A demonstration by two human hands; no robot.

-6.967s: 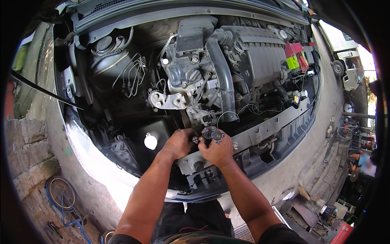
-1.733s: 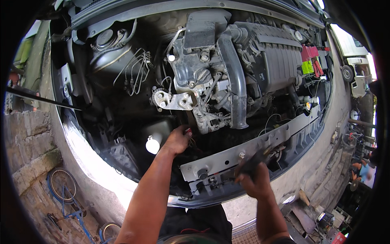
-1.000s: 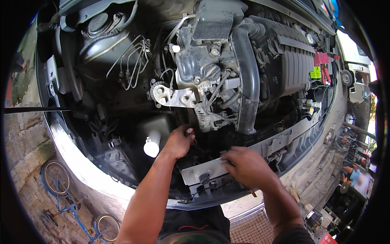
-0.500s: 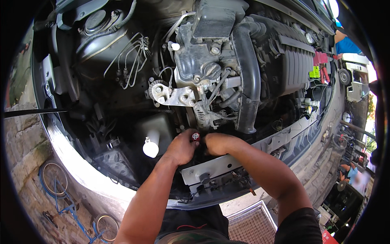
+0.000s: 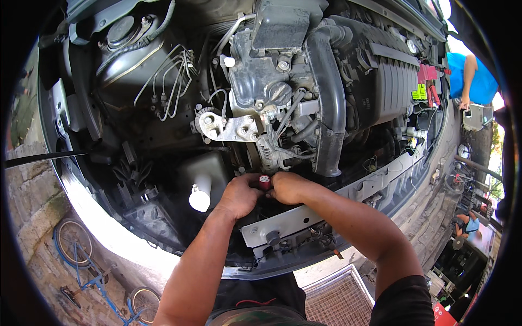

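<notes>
Over the front of an open engine bay, both my hands meet at a small red cylinder [image 5: 265, 183] with a silver, notched top. My left hand [image 5: 239, 194] closes on its left side with thumb and fingers. Against its right side, my right hand [image 5: 291, 188] is curled downward, and its fingertips are hidden. The cylinder's lower end is out of sight in the dark gap. Just beyond my hands is the grey engine [image 5: 261, 81], with a metal bracket [image 5: 234, 129] at its front. A grey metal crossbar [image 5: 285, 224] runs beneath my forearms.
A white-topped reservoir [image 5: 200, 196] stands left of my hands. The black air duct [image 5: 329, 108] and air filter box [image 5: 380, 81] lie to the right. Outside the car are a blue bicycle [image 5: 92, 277], a floor grate [image 5: 337, 299] and a person in blue [image 5: 470, 76].
My left hand has shifted slightly, showing more of the red cylinder between my hands. My right hand has come closer to it. At the right edge, the person in blue shows more.
</notes>
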